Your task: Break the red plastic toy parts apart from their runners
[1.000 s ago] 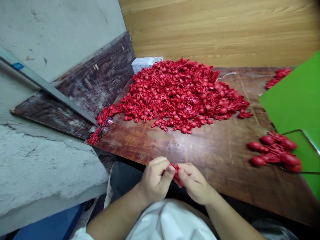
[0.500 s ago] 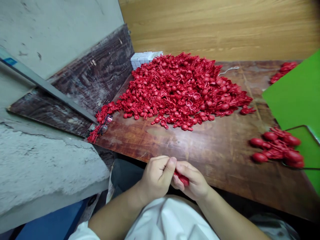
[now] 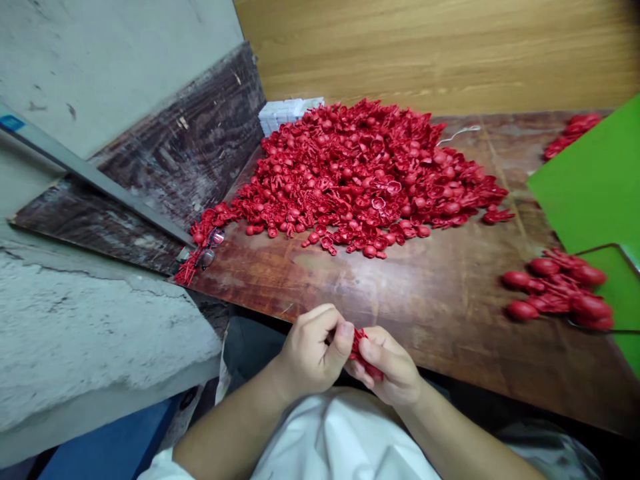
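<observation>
Red piece (image 3: 358,345) pinched in right grip (image 3: 395,373), left grip (image 3: 311,350) curled beside it, hold unclear

Workshop (heap of red parts (image 3: 345,177))

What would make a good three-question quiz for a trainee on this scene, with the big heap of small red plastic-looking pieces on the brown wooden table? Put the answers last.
1. Multiple choice: what sits at the back left corner of the big heap of small red plastic-looking pieces?
A) dark-framed spectacles
B) white block-shaped stack
C) thin white cord

2. True or false: the person's right hand is holding a small spindly red piece.

3. Fill in: seen from the person, the flat bright-green sheet is to the ____ of the heap.

Key: 1. B; 2. True; 3. right.
</observation>
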Motion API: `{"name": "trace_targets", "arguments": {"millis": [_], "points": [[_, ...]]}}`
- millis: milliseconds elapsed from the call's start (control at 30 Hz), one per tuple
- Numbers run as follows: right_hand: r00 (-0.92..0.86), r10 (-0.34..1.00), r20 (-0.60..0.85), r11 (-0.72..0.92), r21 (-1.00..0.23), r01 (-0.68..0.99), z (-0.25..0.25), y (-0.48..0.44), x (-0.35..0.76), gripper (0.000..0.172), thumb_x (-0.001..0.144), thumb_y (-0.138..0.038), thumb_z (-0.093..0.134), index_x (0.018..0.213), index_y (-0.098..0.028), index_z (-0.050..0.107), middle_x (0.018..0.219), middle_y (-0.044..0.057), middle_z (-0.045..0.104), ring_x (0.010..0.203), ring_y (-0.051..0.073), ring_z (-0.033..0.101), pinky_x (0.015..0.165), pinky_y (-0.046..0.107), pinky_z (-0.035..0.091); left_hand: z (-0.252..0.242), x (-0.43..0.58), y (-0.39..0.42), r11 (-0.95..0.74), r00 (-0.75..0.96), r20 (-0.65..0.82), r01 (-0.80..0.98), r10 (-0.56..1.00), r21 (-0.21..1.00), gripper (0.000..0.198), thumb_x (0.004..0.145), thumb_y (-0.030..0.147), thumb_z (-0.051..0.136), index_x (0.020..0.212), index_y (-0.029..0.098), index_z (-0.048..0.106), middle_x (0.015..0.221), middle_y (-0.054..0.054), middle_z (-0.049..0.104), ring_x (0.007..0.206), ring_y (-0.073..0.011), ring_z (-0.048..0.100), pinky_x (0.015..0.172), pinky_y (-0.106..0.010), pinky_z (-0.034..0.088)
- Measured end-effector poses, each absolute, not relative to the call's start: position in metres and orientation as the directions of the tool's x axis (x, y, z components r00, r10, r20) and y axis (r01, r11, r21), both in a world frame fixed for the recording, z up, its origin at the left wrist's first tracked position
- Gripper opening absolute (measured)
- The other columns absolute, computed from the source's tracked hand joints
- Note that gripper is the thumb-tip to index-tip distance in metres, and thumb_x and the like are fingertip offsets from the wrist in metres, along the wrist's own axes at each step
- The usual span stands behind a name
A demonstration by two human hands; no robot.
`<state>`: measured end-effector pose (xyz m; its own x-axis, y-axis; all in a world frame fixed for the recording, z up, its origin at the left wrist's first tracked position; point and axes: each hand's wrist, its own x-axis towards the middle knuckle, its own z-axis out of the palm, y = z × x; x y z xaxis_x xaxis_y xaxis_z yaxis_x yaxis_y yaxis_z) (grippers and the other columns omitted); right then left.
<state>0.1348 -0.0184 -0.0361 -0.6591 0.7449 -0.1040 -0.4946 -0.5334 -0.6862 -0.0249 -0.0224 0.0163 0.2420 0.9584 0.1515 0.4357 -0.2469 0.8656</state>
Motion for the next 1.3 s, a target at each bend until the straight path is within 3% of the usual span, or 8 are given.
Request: {"name": "trace_targets", "arguments": {"millis": [267, 400, 533, 700, 867, 1000, 1167, 1300], "points": [[-0.706, 0.706, -0.058, -0.605, -0.567, -0.559, -0.035, -0.025, 0.132, 0.051, 0.083, -0.053, 0.068, 0.053, -0.012, 0.061, 0.036, -0.004, 0.038, 0.034, 0.005, 0.029, 0.039, 0.022, 0.018, 0.016, -0.020, -0.028, -0.265, 0.261, 0.172, 0.380, 0.950, 0.886, 0.014, 0.096, 0.028, 0.046, 0.089, 0.018, 0.052, 0.076, -0.002, 0.056, 0.067, -0.0132, 0.055, 0.064, -0.026, 0.044], [-0.723, 0.686, -0.088, -0.642, -0.541, -0.543, -0.039, -0.027, 0.130, 0.050, 0.078, -0.056, 0.071, 0.053, -0.014, 0.061, 0.035, -0.006, 0.037, 0.030, 0.004, 0.025, 0.035, 0.021, 0.015, 0.021, -0.019, -0.023, -0.476, 0.308, 0.397, 0.253, 0.865, 0.842, 0.020, 0.095, 0.023, 0.049, 0.113, 0.019, 0.058, 0.092, -0.008, 0.063, 0.086, -0.0175, 0.062, 0.080, -0.032, 0.052], [-0.710, 0.695, -0.110, -0.618, -0.596, -0.513, -0.045, -0.028, 0.133, 0.053, 0.066, -0.065, 0.077, 0.049, -0.017, 0.058, 0.034, -0.005, 0.039, 0.027, 0.005, 0.028, 0.032, 0.022, 0.016, 0.030, -0.027, -0.014, -0.605, 0.459, 0.490, 0.140, 0.741, 0.784, 0.025, 0.096, 0.036, 0.056, 0.113, 0.021, 0.066, 0.101, -0.012, 0.068, 0.094, -0.0213, 0.065, 0.089, -0.039, 0.054], [-0.770, 0.626, -0.126, -0.696, -0.536, -0.478, -0.041, -0.031, 0.137, 0.053, 0.070, -0.066, 0.075, 0.061, -0.016, 0.060, 0.034, -0.008, 0.039, 0.025, 0.004, 0.024, 0.031, 0.020, 0.017, 0.037, -0.040, -0.007, -0.587, 0.578, 0.408, 0.157, 0.707, 0.794, 0.021, 0.094, 0.022, 0.061, 0.114, 0.019, 0.066, 0.102, -0.011, 0.074, 0.097, -0.0189, 0.070, 0.090, -0.032, 0.055], [-0.804, 0.565, -0.186, -0.763, -0.489, -0.423, -0.034, -0.026, 0.141, 0.056, 0.085, -0.065, 0.061, 0.068, -0.012, 0.063, 0.039, -0.003, 0.049, 0.027, 0.006, 0.031, 0.031, 0.020, 0.019, 0.040, -0.051, -0.005, -0.708, 0.612, 0.470, 0.220, 0.636, 0.672, 0.019, 0.091, 0.015, 0.063, 0.110, 0.020, 0.067, 0.097, -0.008, 0.077, 0.093, -0.0172, 0.072, 0.087, -0.032, 0.054], [-0.876, 0.401, -0.267, -0.844, -0.479, -0.240, -0.032, -0.014, 0.147, 0.080, 0.090, -0.078, 0.034, 0.073, -0.008, 0.067, 0.044, 0.003, 0.058, 0.023, 0.006, 0.031, 0.025, 0.020, 0.017, 0.045, -0.056, -0.006, -0.737, 0.641, 0.446, 0.297, 0.625, 0.607, 0.015, 0.090, 0.016, 0.065, 0.105, 0.018, 0.066, 0.098, -0.008, 0.075, 0.095, -0.0174, 0.070, 0.086, -0.032, 0.052], [-0.964, 0.144, -0.226, -0.863, -0.505, -0.010, -0.031, 0.002, 0.151, 0.113, 0.076, -0.092, -0.003, 0.068, -0.005, 0.070, 0.034, 0.003, 0.051, 0.019, 0.009, 0.032, 0.021, 0.022, 0.013, 0.047, -0.057, -0.007, -0.730, 0.751, 0.261, 0.396, 0.606, 0.557, 0.018, 0.095, 0.021, 0.058, 0.111, 0.020, 0.066, 0.094, -0.006, 0.073, 0.086, -0.0163, 0.065, 0.080, -0.030, 0.048], [-0.928, 0.148, -0.341, -0.801, -0.592, 0.090, -0.030, 0.007, 0.152, 0.117, 0.074, -0.089, -0.013, 0.061, -0.007, 0.069, 0.030, 0.001, 0.043, 0.019, 0.008, 0.029, 0.023, 0.022, 0.014, 0.044, -0.056, -0.008, -0.713, 0.771, 0.136, 0.486, 0.622, 0.507, 0.021, 0.097, 0.029, 0.056, 0.114, 0.022, 0.066, 0.094, -0.006, 0.070, 0.083, -0.0170, 0.062, 0.077, -0.030, 0.046]]}}
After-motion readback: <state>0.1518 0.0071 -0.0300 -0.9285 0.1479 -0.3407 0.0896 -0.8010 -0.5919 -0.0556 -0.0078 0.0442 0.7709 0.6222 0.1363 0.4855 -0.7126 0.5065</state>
